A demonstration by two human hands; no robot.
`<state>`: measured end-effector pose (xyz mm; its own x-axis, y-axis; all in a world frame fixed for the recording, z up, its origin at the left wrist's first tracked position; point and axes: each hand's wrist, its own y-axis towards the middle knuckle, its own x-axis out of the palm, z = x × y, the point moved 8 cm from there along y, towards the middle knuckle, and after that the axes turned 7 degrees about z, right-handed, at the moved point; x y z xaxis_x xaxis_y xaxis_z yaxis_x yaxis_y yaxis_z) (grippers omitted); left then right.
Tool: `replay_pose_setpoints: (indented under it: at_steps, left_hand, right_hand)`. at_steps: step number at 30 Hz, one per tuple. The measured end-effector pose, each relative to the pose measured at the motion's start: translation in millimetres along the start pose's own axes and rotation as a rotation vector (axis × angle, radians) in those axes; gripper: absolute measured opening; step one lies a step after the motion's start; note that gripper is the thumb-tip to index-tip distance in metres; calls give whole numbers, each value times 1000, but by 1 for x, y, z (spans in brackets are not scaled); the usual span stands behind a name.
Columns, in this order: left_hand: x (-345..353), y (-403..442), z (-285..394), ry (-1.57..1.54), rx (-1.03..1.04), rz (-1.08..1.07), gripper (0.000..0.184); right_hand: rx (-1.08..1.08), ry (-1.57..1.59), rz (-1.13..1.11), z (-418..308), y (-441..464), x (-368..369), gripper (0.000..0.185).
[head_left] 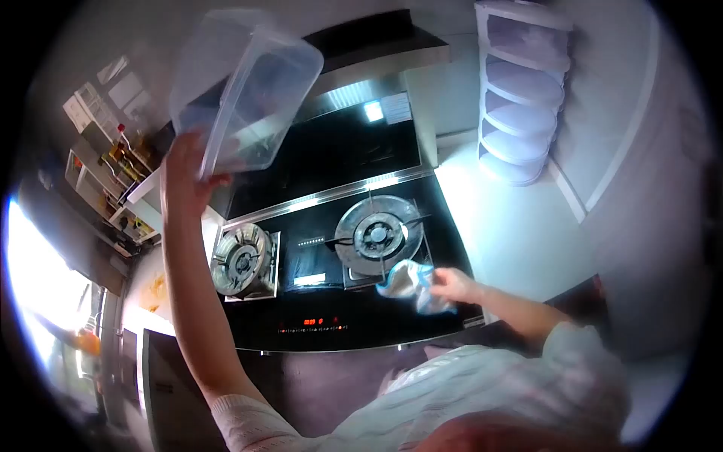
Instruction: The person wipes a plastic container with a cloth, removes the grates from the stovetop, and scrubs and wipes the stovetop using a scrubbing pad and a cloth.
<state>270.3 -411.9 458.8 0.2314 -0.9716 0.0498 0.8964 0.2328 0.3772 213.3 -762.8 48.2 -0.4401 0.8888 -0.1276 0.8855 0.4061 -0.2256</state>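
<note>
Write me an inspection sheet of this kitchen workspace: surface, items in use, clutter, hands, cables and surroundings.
Surface: black glass cooktop with a round metal left burner and a round metal right burner; red digits lit.
Items in use: clear, box-shaped plastic container, raised and tilted; white cloth with blue edging, near the right burner's front, contact unclear.
Clutter: small coloured bottles at far left, contents unclear.
Hands: left hand grips the container; right hand holds the cloth.
Cables: nothing seen.
Surroundings: black-and-silver range hood beyond; white tiered rack at right.
</note>
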Motion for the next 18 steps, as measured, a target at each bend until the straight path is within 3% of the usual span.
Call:
replay_pose_setpoints:
  at_steps: [3, 7, 14, 18]
  left_hand:
    - [67, 44, 13, 136, -16, -78, 51]
    - [122, 100, 3, 217, -224, 81, 49]
    - [210, 129, -2, 80, -105, 141, 46]
    - [226, 145, -12, 133, -51, 154, 48]
  right_hand:
    - [28, 88, -90, 0, -6, -9, 36]
    - [105, 134, -53, 10, -17, -35, 45]
    - [205, 184, -47, 27, -40, -74, 47]
    - [234, 219, -28, 37, -52, -88, 41]
